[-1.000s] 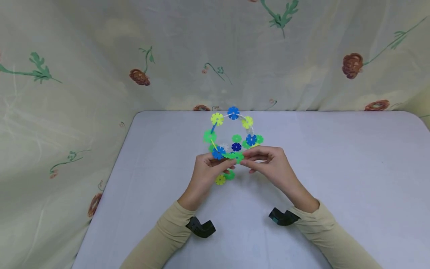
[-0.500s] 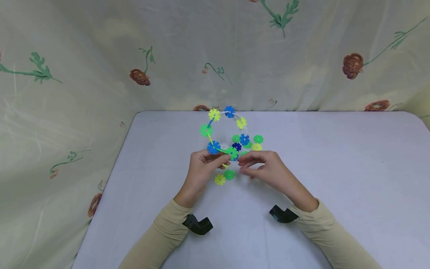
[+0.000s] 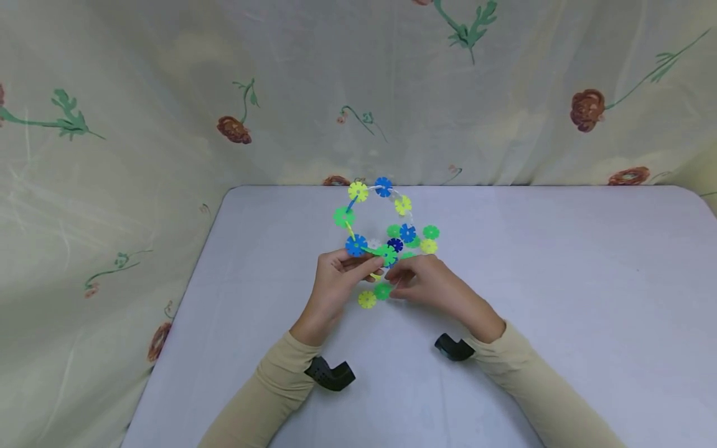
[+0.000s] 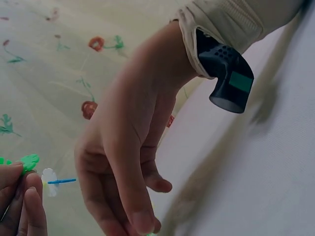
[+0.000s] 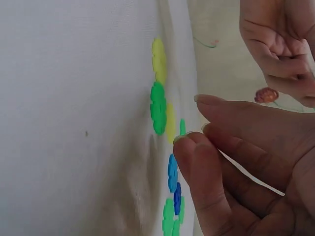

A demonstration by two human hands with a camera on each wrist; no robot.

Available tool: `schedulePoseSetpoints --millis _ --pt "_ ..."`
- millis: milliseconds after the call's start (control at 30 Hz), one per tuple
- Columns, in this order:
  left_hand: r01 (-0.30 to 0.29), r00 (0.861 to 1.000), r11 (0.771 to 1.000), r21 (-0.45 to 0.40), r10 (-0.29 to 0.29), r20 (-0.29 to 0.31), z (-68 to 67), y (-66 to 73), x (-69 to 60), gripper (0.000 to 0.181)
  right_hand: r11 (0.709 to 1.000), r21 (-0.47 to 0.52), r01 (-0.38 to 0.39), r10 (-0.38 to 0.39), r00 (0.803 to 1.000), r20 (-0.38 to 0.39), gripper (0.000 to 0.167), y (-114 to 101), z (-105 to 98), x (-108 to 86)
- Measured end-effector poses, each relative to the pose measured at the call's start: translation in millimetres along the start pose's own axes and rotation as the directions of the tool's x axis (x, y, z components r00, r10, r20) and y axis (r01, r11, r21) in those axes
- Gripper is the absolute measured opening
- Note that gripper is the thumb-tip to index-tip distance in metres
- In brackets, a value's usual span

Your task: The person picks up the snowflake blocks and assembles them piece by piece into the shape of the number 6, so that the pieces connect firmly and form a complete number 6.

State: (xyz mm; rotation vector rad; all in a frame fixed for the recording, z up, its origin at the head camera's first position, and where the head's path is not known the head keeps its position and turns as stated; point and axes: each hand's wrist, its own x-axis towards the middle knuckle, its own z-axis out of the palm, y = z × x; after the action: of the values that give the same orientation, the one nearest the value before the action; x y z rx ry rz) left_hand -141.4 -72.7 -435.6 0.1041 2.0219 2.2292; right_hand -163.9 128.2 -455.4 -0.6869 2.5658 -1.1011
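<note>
In the head view my left hand (image 3: 338,280) pinches a green notched snowflake disc (image 3: 386,254) at the lower end of a linked chain. This chain curves up in a ring of blue, yellow, green and clear discs, with a blue disc (image 3: 383,186) at the top. My right hand (image 3: 434,285) is low by the table, its fingers bent loosely and apart, close to a loose green disc (image 3: 383,290). Beside that lies a yellow disc (image 3: 366,299). In the right wrist view nothing shows between the fingertips (image 5: 184,147).
Behind the hands lie more loose discs, among them a dark blue one (image 3: 394,245), a green one (image 3: 431,231) and a yellow one (image 3: 429,246). A white-covered table (image 3: 560,280) reaches back to a flowered curtain (image 3: 504,124).
My right hand has let go of the chain's end and moved down toward the loose discs at the front. The left hand and chain shifted slightly left, then stayed still.
</note>
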Motion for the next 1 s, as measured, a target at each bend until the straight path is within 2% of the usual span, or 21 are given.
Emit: schedulePoseSetpoints --millis 300,467,567,800,1000 --pt "0.020 1.000 1.000 -0.006 -0.020 -0.013 -0.6 -2.2 1.4 0.017 0.999 0.001 0.053 -0.053 0.997 0.063 0.022 -14 21 17.0" --pt "0.039 0.999 0.999 -0.006 -0.039 -0.019 -0.7 -1.3 0.5 0.018 0.998 -0.044 0.044 -0.041 0.997 0.070 0.026 -15 32 20.2" --pt "0.039 0.999 0.999 0.001 -0.039 -0.020 -0.9 -1.5 0.9 0.018 0.997 -0.065 0.038 -0.033 0.997 0.066 0.025 -15 34 20.3" --pt "0.041 0.999 0.999 -0.004 -0.041 -0.015 -1.6 -2.0 1.3 0.018 1.000 -0.011 0.022 -0.021 0.997 0.073 0.027 -16 36 19.7" --pt "0.047 0.999 0.999 0.001 -0.047 -0.019 -1.4 -2.1 1.6 0.018 0.999 -0.007 0.047 -0.046 0.997 0.058 0.026 -13 35 16.2"
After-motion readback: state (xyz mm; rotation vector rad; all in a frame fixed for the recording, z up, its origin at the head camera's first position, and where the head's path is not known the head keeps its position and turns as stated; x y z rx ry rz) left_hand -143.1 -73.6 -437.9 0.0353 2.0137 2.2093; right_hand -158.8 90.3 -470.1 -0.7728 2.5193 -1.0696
